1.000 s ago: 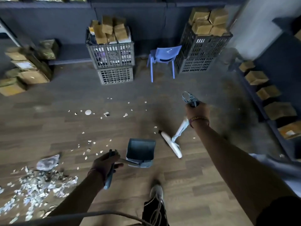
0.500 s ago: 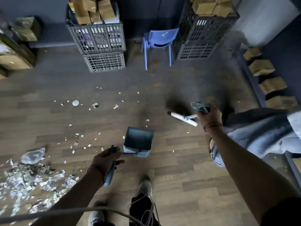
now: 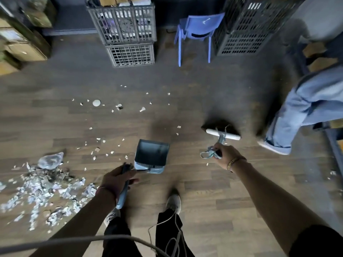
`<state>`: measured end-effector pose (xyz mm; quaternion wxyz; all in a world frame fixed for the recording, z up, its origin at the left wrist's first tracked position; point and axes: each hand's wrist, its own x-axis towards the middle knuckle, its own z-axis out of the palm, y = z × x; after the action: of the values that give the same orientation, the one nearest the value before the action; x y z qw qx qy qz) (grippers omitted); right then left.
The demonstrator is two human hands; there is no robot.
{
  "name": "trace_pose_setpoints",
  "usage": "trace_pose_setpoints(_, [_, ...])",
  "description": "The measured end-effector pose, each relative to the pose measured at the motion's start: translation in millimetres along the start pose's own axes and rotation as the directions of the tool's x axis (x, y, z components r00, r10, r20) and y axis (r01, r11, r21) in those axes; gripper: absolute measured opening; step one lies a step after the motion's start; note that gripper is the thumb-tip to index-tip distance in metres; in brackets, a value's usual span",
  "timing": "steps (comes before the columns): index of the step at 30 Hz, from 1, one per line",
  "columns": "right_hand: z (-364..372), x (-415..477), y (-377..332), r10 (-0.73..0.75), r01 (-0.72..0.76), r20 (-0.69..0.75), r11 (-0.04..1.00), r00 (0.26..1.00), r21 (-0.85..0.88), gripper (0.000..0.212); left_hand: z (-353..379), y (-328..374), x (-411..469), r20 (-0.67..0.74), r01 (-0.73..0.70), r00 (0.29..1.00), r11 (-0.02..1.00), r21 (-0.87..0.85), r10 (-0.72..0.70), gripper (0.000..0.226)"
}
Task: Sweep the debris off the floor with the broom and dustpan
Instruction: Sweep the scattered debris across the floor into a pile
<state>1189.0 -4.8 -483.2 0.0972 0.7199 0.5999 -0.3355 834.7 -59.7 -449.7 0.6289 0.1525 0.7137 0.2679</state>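
Note:
My left hand [image 3: 116, 179] grips the blue handle of the dustpan [image 3: 151, 154], whose dark pan stands on the wooden floor in front of my feet with its mouth facing away from me. My right hand [image 3: 224, 154] holds the top of the broom handle, where a blue cord loop hangs. The broom [image 3: 222, 133] has a white head and dark bristles resting on the floor to the right of the dustpan. Small white debris [image 3: 104, 143] lies scattered left of and beyond the pan. A large heap of shredded paper [image 3: 42, 190] sits at the far left.
Another person's leg in blue jeans [image 3: 297, 117] stands at the right. Grey crates [image 3: 128, 32], a blue plastic chair [image 3: 196, 32] and a black crate [image 3: 248, 28] line the far wall. Cardboard boxes [image 3: 20, 45] are stacked at the left. A clear plastic bag [image 3: 50, 160] lies beside the heap.
The broom head has swung round to lie crosswise to the right of the dustpan. My right hand has come lower and nearer to me. The other person's leg has stepped in at right.

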Motion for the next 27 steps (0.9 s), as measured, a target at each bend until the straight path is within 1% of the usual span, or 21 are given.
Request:
trace_pose_setpoints(4, [36, -25, -39, 0.009, -0.009, -0.014, 0.999, 1.0, -0.05, 0.039, -51, -7, 8, -0.013, 0.005, 1.0, 0.999, -0.048, -0.006, 0.029])
trace_pose_setpoints(7, [70, -43, -92, 0.001, 0.0, 0.023, 0.997, 1.0, -0.072, 0.038, -94, -6, 12, 0.011, 0.0, 1.0, 0.998, -0.057, 0.0, 0.025])
trace_pose_setpoints(8, [86, -47, -114, 0.004, -0.004, 0.011, 0.999, 1.0, -0.054, 0.037, -110, -5, 14, 0.017, 0.001, 1.0, 0.998, -0.06, 0.0, 0.027])
trace_pose_setpoints(11, [130, -51, -197, 0.04, -0.035, -0.065, 0.997, 0.997, 0.071, 0.038, -162, -3, 18, 0.013, 0.013, 1.0, 0.997, -0.076, -0.012, 0.036])
trace_pose_setpoints(13, [153, -50, -261, 0.094, -0.075, -0.104, 0.982, 0.99, 0.171, 0.034, -199, -3, 15, 0.005, 0.029, 1.0, 0.995, -0.1, -0.029, 0.04])
trace_pose_setpoints(15, [168, -46, -327, 0.158, -0.12, -0.12, 0.955, 0.98, 0.271, 0.037, -237, -3, 14, -0.008, 0.035, 0.999, 0.992, -0.121, -0.036, 0.04])
trace_pose_setpoints(17, [180, -45, -390, 0.185, -0.126, -0.142, 0.93, 0.972, 0.344, 0.041, -277, -5, 15, -0.041, 0.027, 0.999, 0.988, -0.153, -0.033, 0.038])
trace_pose_setpoints(19, [191, -45, -449, 0.173, -0.096, -0.164, 0.913, 0.971, 0.395, 0.041, -316, -8, 16, -0.071, 0.029, 0.997, 0.985, -0.171, -0.041, 0.035])
trace_pose_setpoints(22, [200, -52, -531, 0.144, -0.058, -0.149, 0.881, 0.978, 0.469, 0.045, -365, -14, 13, -0.125, 0.03, 0.99, 0.975, -0.22, -0.059, 0.038])
trace_pose_setpoints(25, [201, -66, -600, 0.063, 0.014, -0.131, 0.857, 0.989, 0.516, 0.048, -401, -19, 10, -0.178, 0.026, 0.981, 0.957, -0.29, -0.08, 0.043])
trace_pose_setpoints(27, [202, -74, -636, -0.007, 0.07, -0.12, 0.845, 0.993, 0.53, 0.048, -423, -22, 9, -0.219, 0.025, 0.971, 0.947, -0.32, -0.1, 0.04])
